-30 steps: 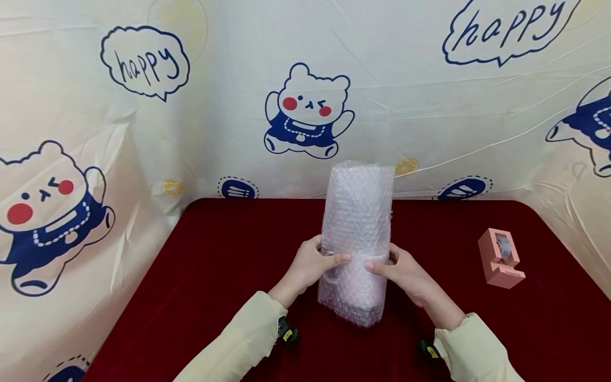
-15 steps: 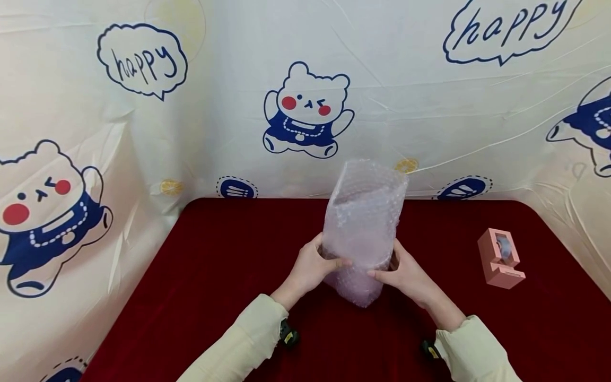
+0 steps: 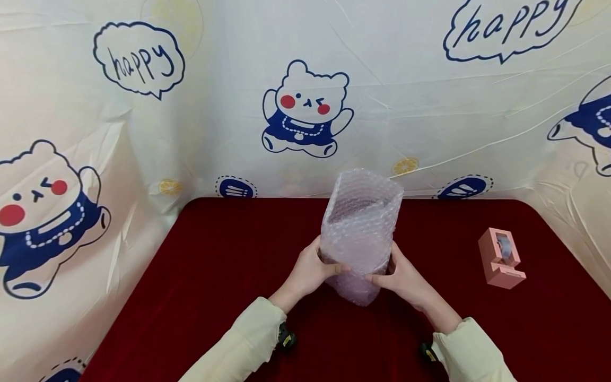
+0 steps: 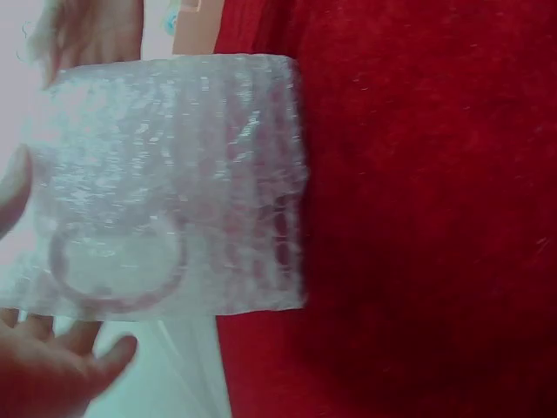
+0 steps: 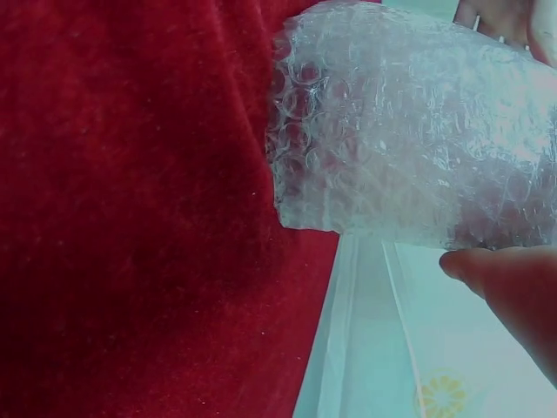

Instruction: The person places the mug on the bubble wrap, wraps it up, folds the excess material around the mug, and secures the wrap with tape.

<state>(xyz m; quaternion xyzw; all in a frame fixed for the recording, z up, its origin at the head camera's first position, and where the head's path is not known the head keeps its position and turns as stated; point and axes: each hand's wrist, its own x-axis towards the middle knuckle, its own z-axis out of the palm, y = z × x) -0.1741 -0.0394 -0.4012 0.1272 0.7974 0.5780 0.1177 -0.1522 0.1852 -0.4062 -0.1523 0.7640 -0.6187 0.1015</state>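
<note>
In the head view a clear bubble wrap bag (image 3: pixel 360 239) stands tilted over the table, its wide mouth up and facing me. A pale rounded thing shows dimly through its lower half; in the left wrist view a curved loop (image 4: pixel 117 305) like a mug handle shows through the bubbles. My left hand (image 3: pixel 312 268) grips the bag's left side, thumb across the front and fingers behind. On the right side my right hand (image 3: pixel 406 276) holds it the same way, thumb on the front. The fingers behind the bag are mostly hidden.
A pink tape dispenser (image 3: pixel 501 257) with a roll of clear tape stands on the right of the dark red cloth-covered table (image 3: pixel 229 249). Behind the table hangs a white curtain (image 3: pixel 215 122) printed with bears.
The bag has tipped so that its mouth faces me and gapes, and its bottom end has drawn up and away. Both hands keep their hold on its sides.
</note>
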